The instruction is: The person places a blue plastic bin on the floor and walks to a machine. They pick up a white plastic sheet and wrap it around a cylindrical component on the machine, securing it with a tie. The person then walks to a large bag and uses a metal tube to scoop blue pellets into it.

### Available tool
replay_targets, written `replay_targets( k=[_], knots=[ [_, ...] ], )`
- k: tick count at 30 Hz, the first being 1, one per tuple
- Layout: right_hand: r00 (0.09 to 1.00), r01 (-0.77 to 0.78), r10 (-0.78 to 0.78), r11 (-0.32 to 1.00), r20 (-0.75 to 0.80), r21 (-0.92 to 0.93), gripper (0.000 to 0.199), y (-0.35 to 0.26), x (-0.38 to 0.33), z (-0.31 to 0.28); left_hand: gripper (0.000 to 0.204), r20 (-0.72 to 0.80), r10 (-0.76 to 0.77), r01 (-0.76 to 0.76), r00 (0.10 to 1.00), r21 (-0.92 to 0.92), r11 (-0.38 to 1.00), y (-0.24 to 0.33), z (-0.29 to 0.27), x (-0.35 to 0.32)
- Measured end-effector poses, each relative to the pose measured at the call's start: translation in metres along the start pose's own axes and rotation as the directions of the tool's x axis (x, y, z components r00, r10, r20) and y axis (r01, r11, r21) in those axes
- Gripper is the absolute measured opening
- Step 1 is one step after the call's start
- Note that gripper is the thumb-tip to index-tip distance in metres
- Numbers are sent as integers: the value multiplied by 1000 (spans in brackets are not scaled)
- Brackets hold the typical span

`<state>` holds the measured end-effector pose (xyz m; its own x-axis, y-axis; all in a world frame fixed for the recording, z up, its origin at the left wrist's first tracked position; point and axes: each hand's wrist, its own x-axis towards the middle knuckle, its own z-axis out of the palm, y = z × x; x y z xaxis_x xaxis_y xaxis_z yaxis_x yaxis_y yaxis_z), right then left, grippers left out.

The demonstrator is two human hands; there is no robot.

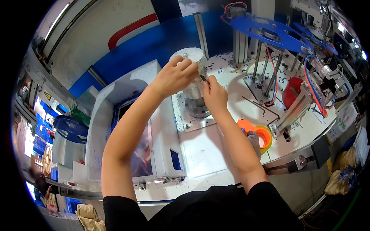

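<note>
In the middle of the machine table stands an upright cylinder (192, 93) with a whitish top, wrapped in what looks like clear film, on a round metal base (197, 109). My left hand (176, 75) is closed at the cylinder's upper part, its fingertips pinched beside a small shiny piece (185, 56) on top. What the fingers hold, if anything, is hidden. My right hand (216, 95) is closed on a small dark flat tool (203, 78), perhaps a blade. The tool's tip lies against the cylinder's right side, close under my left hand.
A white housing (169, 142) with a window stands left of the cylinder. To the right are rolls of orange and yellow tape (265, 138), a grey cloth (253, 141), hex keys (262, 106), a red cup (291, 92) and a blue disc (269, 32) on rods. Small blue pellets are scattered behind.
</note>
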<state>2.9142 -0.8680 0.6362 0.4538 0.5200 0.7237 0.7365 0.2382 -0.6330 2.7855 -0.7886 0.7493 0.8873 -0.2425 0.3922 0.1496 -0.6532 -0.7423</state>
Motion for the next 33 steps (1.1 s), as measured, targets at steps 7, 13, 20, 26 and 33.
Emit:
replay_targets(
  k=[7, 13, 20, 26, 33],
  knots=[
    [995, 63, -55, 993, -83, 97, 8, -15, 14, 8, 29, -119, -167, 159, 979, -69, 985, 5, -4, -12],
    [999, 46, -44, 993, -20, 108, 8, -17, 1, 3, 35, -118, -164, 165, 979, -1, 986, 5, -3, -19],
    [988, 66, -49, 992, -148, 109, 7, -13, 0, 7, 34, -146, -140, 144, 979, 16, 990, 5, -3, -15],
    [992, 89, -85, 995, -97, 37, 7, -12, 13, 8, 33, -148, -145, 147, 978, 1, 989, 5, -1, -13],
    [992, 105, -102, 994, -72, 34, 9, -19, 16, 1, 26, -146, -142, 142, 979, -11, 990, 6, -1, -13]
  ],
)
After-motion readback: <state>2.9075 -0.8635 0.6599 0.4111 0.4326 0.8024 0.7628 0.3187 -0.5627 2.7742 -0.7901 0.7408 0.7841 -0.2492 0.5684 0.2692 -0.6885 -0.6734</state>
